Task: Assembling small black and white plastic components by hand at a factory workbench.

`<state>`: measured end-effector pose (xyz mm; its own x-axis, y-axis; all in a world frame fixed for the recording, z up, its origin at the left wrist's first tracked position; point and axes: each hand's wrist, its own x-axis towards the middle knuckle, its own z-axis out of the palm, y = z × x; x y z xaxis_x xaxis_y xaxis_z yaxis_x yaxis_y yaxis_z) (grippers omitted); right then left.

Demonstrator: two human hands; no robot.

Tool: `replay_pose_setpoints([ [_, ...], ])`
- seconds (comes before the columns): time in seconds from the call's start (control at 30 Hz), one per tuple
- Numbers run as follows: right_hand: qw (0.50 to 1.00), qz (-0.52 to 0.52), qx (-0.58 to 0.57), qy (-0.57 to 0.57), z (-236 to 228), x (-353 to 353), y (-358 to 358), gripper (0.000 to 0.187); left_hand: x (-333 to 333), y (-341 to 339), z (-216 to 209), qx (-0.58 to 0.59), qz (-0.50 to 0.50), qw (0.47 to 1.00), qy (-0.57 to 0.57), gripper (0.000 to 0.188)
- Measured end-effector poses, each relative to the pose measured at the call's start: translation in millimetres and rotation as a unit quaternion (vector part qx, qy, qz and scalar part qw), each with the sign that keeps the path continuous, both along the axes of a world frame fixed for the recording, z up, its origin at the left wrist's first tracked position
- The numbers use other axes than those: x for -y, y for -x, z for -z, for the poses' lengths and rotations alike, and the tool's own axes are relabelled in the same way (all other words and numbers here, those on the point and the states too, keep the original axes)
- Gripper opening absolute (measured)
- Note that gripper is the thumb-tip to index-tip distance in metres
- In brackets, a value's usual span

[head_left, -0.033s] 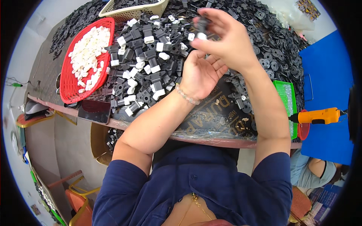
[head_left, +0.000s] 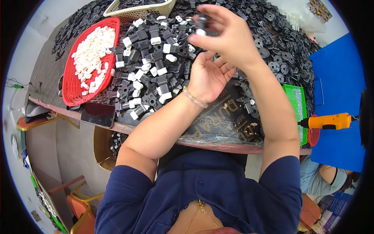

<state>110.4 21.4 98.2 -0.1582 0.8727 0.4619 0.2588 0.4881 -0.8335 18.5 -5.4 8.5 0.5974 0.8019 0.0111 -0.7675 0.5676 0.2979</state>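
My right hand (head_left: 228, 37) is raised over the far side of the table, its fingers curled round a small black plastic part with a white end piece (head_left: 201, 24), smeared by motion. Below it, my left hand (head_left: 208, 78) lies palm up, fingers loosely spread and nothing in the palm. Just left of both hands spreads a heap of black plastic parts with white caps (head_left: 156, 58). Loose white caps (head_left: 91, 52) fill much of a red basket (head_left: 66, 85) farther left.
Black discs and fittings (head_left: 282, 62) pile up at the right. A green tray (head_left: 304, 134) of small metal pieces stands near an orange power screwdriver (head_left: 329, 121). A phone (head_left: 97, 115) lies at the front edge; a beige basket (head_left: 136, 15) sits at the back.
My right hand has shifted slightly to the left and away from me, with the black part in its fingers. The left hand has hardly moved.
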Motion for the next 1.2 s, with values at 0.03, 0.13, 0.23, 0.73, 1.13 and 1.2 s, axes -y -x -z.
replay_pose_setpoints([
  [0.03,1.0,-0.004,-0.011,0.008,-4.5,-9.7,16.3,0.067,-1.5,-0.3,2.8,-0.006,-0.008,1.0,0.007,0.04],
  [0.13,0.992,-0.006,0.11,-0.055,1.1,-63.9,58.0,0.065,-8.3,-3.5,8.3,-0.058,-0.046,0.995,0.06,0.039],
  [0.23,0.935,-0.008,0.339,-0.099,0.8,-91.4,97.0,0.075,-9.3,-3.9,7.6,-0.035,-0.06,0.995,0.073,0.037],
  [0.73,0.922,0.04,0.354,-0.15,-9.0,-86.5,-7.5,0.059,-26.0,-0.5,16.0,-0.118,-0.105,0.979,0.131,0.04],
  [1.13,0.859,0.178,0.48,-0.013,96.7,71.6,-99.7,0.045,-7.8,-5.1,10.7,-0.373,-0.13,0.863,-0.316,0.052],
  [1.2,0.925,0.156,0.341,0.069,93.8,73.5,-102.7,0.042,-4.1,-7.2,12.8,-0.421,-0.141,0.775,-0.45,0.056],
])
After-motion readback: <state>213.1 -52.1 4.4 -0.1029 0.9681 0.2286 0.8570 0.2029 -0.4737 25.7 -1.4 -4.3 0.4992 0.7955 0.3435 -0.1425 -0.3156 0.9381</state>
